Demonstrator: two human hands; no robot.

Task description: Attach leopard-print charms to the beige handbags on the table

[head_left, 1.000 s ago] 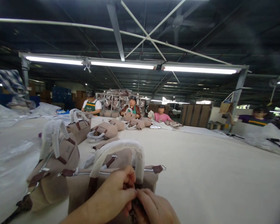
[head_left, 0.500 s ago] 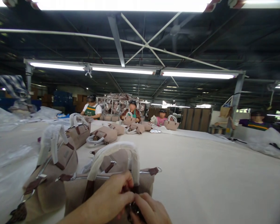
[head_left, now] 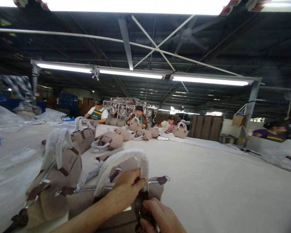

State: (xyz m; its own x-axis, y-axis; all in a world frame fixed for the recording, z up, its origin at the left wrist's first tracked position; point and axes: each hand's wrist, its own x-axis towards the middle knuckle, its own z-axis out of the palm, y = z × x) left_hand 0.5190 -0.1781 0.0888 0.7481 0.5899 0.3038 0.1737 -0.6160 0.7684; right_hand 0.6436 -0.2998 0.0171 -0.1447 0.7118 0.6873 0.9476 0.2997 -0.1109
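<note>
A beige handbag (head_left: pixel 155 190) with brown trim, a zip and a handle (head_left: pixel 122 158) wrapped in white stands right before me. My left hand (head_left: pixel 126 187) reaches over its front, fingers closed around the lower right end of that handle. Just below, my right hand (head_left: pixel 163 215) pinches a dark metal ring (head_left: pixel 141 211) with a dark patterned piece hanging by it; its lower part is cut off by the frame edge. Close on the left stands a second beige handbag (head_left: pixel 53 194), a ring and dark patterned charm (head_left: pixel 20 218) at its end.
Several more beige handbags (head_left: pixel 111 139) lie along the white table (head_left: pixel 208 168). Clear plastic (head_left: pixel 16 158) covers the left side. Co-workers (head_left: pixel 98 113) sit at the far edge, one person (head_left: pixel 269 132) at the right. Wrapped goods fill a rack (head_left: pixel 122 110) behind.
My left hand has moved up from beside my right hand to the handle's base. My right hand has shifted slightly right and down, still at the ring. The view has shifted a little.
</note>
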